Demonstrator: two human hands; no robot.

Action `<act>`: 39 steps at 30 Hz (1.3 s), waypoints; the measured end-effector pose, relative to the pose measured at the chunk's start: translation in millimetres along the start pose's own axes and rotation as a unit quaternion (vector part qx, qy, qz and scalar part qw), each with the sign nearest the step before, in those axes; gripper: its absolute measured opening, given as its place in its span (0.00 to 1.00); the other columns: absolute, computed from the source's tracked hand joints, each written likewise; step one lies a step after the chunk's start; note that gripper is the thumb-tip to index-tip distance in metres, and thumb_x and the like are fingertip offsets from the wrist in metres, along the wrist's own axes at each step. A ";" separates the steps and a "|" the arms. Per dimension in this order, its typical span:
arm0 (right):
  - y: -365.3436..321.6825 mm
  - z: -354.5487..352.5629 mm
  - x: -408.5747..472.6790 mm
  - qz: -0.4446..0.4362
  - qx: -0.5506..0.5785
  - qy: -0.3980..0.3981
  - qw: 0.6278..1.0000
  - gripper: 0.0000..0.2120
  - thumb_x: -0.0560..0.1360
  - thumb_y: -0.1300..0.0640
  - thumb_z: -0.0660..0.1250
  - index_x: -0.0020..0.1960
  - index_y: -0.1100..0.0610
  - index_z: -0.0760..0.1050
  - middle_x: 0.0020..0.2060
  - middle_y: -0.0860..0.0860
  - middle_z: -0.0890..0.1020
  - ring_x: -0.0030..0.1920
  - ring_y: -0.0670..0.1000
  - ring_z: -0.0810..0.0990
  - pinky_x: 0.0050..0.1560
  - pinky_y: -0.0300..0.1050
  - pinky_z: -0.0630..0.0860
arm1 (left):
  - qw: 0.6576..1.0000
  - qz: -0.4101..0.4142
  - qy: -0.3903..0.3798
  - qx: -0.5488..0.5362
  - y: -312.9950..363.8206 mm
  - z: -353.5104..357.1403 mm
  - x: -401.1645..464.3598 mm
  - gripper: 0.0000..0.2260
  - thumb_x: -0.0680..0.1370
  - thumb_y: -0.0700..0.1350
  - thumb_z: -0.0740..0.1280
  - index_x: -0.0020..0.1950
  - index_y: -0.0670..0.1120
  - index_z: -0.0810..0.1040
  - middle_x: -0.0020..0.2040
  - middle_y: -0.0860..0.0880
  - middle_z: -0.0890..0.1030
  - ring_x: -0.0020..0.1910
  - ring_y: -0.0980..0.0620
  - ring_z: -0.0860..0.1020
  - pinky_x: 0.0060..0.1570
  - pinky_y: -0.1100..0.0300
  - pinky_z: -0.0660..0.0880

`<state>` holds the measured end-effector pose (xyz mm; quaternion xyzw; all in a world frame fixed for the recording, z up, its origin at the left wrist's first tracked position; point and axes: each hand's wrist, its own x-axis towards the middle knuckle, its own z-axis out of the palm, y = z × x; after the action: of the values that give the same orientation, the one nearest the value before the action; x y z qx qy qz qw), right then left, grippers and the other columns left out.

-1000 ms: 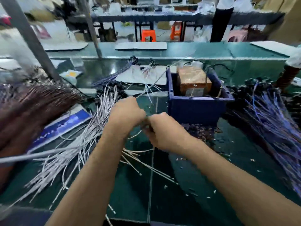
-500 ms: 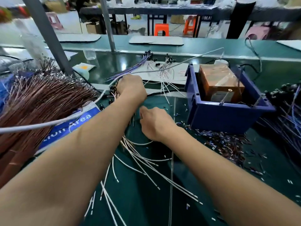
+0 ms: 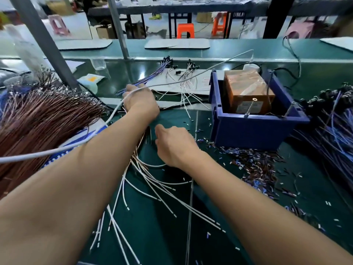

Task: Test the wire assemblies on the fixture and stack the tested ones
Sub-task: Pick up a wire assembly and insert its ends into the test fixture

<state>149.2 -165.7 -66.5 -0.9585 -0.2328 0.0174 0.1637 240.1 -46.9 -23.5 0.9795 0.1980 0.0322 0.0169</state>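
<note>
White wire assemblies (image 3: 152, 188) fan out over the green table between my forearms. My left hand (image 3: 142, 102) reaches forward with its fingers curled down over the far ends of these wires, gripping them. Closer in, my right hand (image 3: 175, 145) has its fingers curled under, and a white wire (image 3: 154, 165) loops out from beneath it. The test fixture, a brown box (image 3: 248, 92), sits in a blue bin (image 3: 257, 129) to the right of both hands. A grey cable (image 3: 57, 152) crosses over my left forearm.
A thick pile of brown wires (image 3: 38, 119) lies at the left and blue wires (image 3: 334, 142) at the right. Cut sleeve scraps (image 3: 254, 163) litter the table in front of the bin. A blue wire bundle (image 3: 152, 75) and white wires (image 3: 187, 81) lie farther back.
My hands were together a second ago. The left has since reached forward to the wires' far ends while the right stays near. Little has moved in the last half second.
</note>
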 end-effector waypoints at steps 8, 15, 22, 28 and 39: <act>-23.6 -1.4 -10.6 -0.012 0.042 0.036 0.998 0.16 0.83 0.43 0.63 0.50 0.57 0.76 0.48 0.59 0.83 0.48 0.65 0.81 0.43 0.52 0.72 | 0.996 0.068 -0.020 -0.058 -27.7 -30.1 4.7 0.06 0.75 0.36 0.66 0.38 0.41 0.71 0.44 0.39 0.78 0.44 0.40 0.79 0.40 0.54 0.73; -71.8 19.7 3.9 -0.048 0.077 0.066 0.994 0.09 0.81 0.57 0.70 0.44 0.56 0.73 0.40 0.51 0.77 0.42 0.59 0.82 0.39 0.47 0.71 | 0.862 0.027 -0.391 -0.322 -30.9 -77.6 2.5 0.10 0.81 0.50 0.68 0.52 0.44 0.75 0.38 0.50 0.77 0.27 0.59 0.73 0.21 0.70 0.69; -43.7 -3.8 0.8 0.021 0.169 0.108 0.980 0.12 0.77 0.45 0.75 0.41 0.52 0.84 0.35 0.48 0.84 0.38 0.53 0.82 0.41 0.47 0.78 | 0.787 0.060 -0.379 -0.483 -38.6 -102.8 1.2 0.10 0.82 0.53 0.65 0.50 0.46 0.76 0.43 0.50 0.79 0.35 0.57 0.77 0.23 0.70 0.72; -11.8 -38.4 -22.9 0.036 0.310 0.157 0.937 0.09 0.82 0.54 0.70 0.45 0.56 0.80 0.36 0.51 0.83 0.31 0.48 0.79 0.35 0.47 0.78 | 0.875 0.036 -0.172 -0.452 -24.9 -112.7 0.8 0.09 0.84 0.49 0.64 0.48 0.45 0.75 0.56 0.46 0.74 0.51 0.51 0.74 0.54 0.63 0.77; 81.6 -149.2 -97.7 -0.018 0.237 0.317 0.918 0.06 0.78 0.52 0.74 0.46 0.53 0.83 0.33 0.49 0.84 0.32 0.48 0.83 0.38 0.49 0.82 | 0.804 0.340 -0.098 -0.478 45.8 -89.4 -119.4 0.24 0.86 0.59 0.57 0.50 0.40 0.82 0.44 0.42 0.85 0.41 0.52 0.81 0.46 0.53 0.80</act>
<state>114.5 -323.8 44.2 -0.8425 -0.1749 -0.2360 0.4515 141.8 -133.6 61.1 0.8496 -0.1912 0.0300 0.4907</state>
